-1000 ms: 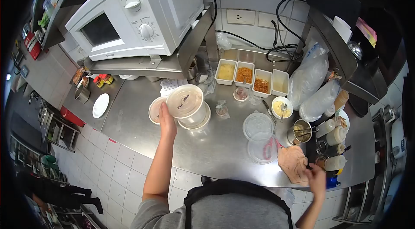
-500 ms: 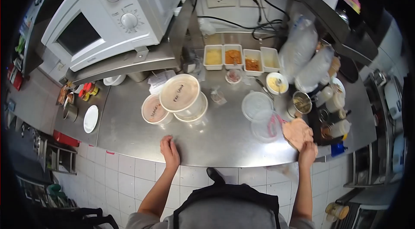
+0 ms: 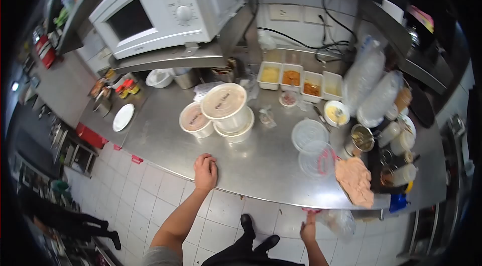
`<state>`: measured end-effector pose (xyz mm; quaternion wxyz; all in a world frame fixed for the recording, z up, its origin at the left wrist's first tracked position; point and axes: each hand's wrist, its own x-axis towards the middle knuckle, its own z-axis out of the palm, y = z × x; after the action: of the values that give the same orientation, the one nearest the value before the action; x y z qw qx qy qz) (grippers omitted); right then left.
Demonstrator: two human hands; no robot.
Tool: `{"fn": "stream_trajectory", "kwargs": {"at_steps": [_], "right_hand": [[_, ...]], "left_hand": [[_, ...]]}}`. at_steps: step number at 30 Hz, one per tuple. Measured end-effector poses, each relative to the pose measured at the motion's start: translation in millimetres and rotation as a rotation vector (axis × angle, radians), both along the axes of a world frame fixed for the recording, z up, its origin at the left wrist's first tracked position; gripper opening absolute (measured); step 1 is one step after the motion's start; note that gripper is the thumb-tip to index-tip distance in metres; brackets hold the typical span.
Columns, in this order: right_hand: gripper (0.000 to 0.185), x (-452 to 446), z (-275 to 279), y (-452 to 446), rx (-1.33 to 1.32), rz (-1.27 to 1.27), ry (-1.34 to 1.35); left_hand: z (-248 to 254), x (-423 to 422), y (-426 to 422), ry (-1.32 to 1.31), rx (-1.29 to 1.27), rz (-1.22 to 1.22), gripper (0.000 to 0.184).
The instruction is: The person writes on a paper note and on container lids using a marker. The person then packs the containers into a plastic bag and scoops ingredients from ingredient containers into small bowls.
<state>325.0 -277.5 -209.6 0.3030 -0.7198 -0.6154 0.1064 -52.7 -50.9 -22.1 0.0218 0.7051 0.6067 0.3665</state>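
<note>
Head view: left hand (image 3: 205,171) rests on the steel worktop (image 3: 266,181), fingers curled; right hand (image 3: 309,230) is below its front edge, beside a pink item (image 3: 312,210) and a clear plastic bag (image 3: 340,224). Whether either grip is closed, I cannot tell. A bump might topple the upper lidded tub (image 3: 224,102), stacked on another tub (image 3: 240,138); contents hidden. Behind, four white trays (image 3: 312,98) hold yellow, orange and pale food (image 3: 291,78).

Left hand (image 3: 205,172) on steel counter (image 3: 266,175)
</note>
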Motion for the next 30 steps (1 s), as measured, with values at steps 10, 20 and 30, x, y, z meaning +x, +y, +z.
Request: {"fn": "stream_trajectory", "kwargs": {"at_steps": [10, 20, 30], "right_hand": [[0.036, 82, -113, 142, -0.61, 0.051, -0.348], [0.034, 88, -124, 176, -0.567, 0.005, -0.363], [0.033, 94, -134, 175, -0.534, -0.02, -0.342]], "left_hand": [[-7, -8, 1, 0.017, 0.024, -0.019, 0.012], [-2, -3, -1, 0.006, -0.009, -0.01, 0.015], [-8, -7, 0, -0.012, -0.006, -0.029, 0.015]]}}
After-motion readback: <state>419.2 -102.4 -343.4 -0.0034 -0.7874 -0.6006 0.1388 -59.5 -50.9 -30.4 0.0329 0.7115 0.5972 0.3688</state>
